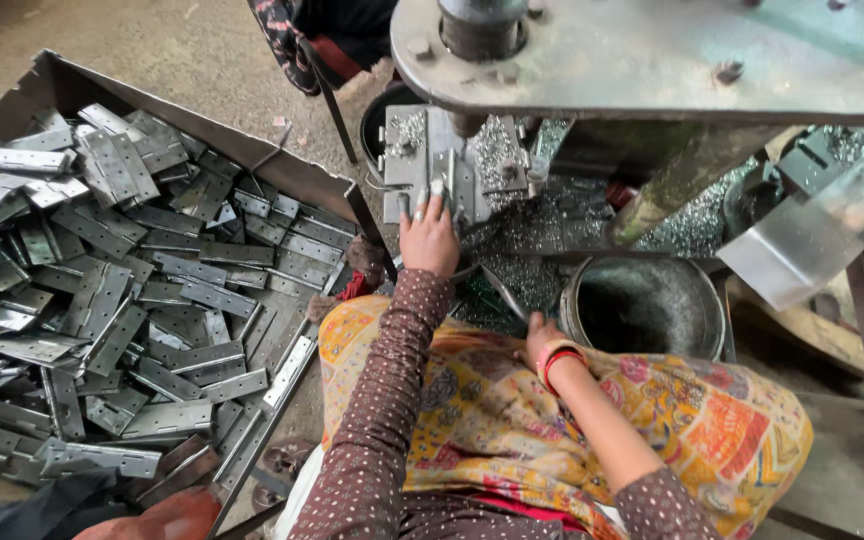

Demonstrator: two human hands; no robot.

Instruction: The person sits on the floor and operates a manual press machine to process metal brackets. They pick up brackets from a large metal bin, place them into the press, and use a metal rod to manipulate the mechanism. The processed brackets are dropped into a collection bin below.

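My left hand [430,238] reaches forward to the bed of a metal press [652,55], its fingertips on a small grey hinge plate [444,185] standing under the press head. My right hand [542,343], with red bangles at the wrist, rests low on my patterned lap cloth [512,410] beside a round dark metal bucket [642,305]. Its fingers curl downward and are hidden, so what they hold cannot be made out. Shiny punched metal scraps [527,245] lie around the press bed between the two hands.
A large sheet-metal tray [202,130] at the left holds a heap of several grey hinge plates [132,290]. Another person's patterned clothing [297,40] shows at the top. A bent metal sheet [802,240] and wooden parts stand at the right.
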